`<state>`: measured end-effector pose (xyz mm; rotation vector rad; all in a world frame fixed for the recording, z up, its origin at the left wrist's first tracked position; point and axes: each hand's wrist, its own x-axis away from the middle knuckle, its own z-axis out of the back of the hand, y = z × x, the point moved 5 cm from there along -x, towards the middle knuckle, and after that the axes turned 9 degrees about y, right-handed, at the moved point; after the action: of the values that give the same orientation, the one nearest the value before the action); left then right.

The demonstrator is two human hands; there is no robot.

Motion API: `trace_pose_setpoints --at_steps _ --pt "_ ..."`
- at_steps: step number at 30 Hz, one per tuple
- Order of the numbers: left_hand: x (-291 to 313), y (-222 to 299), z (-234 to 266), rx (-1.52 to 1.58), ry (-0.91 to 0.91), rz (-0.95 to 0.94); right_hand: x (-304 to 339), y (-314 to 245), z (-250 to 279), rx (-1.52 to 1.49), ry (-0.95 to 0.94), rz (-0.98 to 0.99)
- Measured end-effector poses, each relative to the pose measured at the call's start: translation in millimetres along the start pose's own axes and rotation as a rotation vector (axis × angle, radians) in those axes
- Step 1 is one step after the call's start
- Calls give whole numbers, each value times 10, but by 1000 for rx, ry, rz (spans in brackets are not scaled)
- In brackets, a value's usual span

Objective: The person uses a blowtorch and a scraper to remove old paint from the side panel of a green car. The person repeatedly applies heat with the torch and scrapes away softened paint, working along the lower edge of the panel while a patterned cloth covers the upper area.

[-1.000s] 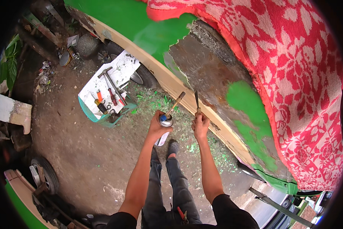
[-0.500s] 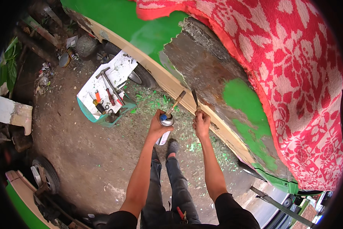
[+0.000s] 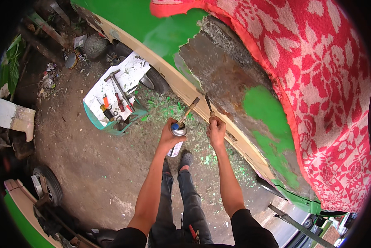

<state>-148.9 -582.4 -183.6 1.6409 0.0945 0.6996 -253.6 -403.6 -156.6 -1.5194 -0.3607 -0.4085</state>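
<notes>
My left hand (image 3: 167, 136) is wrapped round a gas torch (image 3: 177, 133), a silver and white canister with a blue knob and a brass nozzle that slants up and right. In my right hand (image 3: 217, 132) is a scraper (image 3: 208, 104) with a wooden handle, its dark blade pointing away from me. The blade tip lies in front of the vehicle's beige lower strip (image 3: 175, 78); whether it touches cannot be told. Beyond it is a green body panel (image 3: 162, 41) with a large bare, rusty brown patch (image 3: 222, 68). No flame is visible at the nozzle.
A red and white floral blanket (image 3: 309, 74) drapes over the panel. To the left, a teal stool (image 3: 117, 131) bears white card (image 3: 104, 89), a hammer (image 3: 118, 89) and screwdrivers. Green paint chips (image 3: 156, 106) litter the ground by a vehicle wheel (image 3: 155, 80). Another wheel (image 3: 51, 188) stands lower left.
The view has shifted slightly, so the panel and blanket sit a little further right. My right hand and scraper have moved slightly left against the panel. Both grips stay the same.
</notes>
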Motion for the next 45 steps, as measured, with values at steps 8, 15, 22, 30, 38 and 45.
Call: trace_pose_setpoints --at_steps 8,15,22,30,38,45 --pt "229 -25 255 -33 26 -7 95 23 -148 -113 146 -20" --pt "200 73 325 -73 26 11 157 129 -150 -142 169 43" --pt "148 -12 275 -3 15 19 165 171 0 -213 79 64" --pt "172 27 206 -57 34 -43 97 -45 -150 -201 -95 93" --pt "185 -12 341 -68 45 -97 91 -35 -77 -203 -79 84" --pt "244 -42 360 -29 38 -42 195 -162 -28 -137 48 77"
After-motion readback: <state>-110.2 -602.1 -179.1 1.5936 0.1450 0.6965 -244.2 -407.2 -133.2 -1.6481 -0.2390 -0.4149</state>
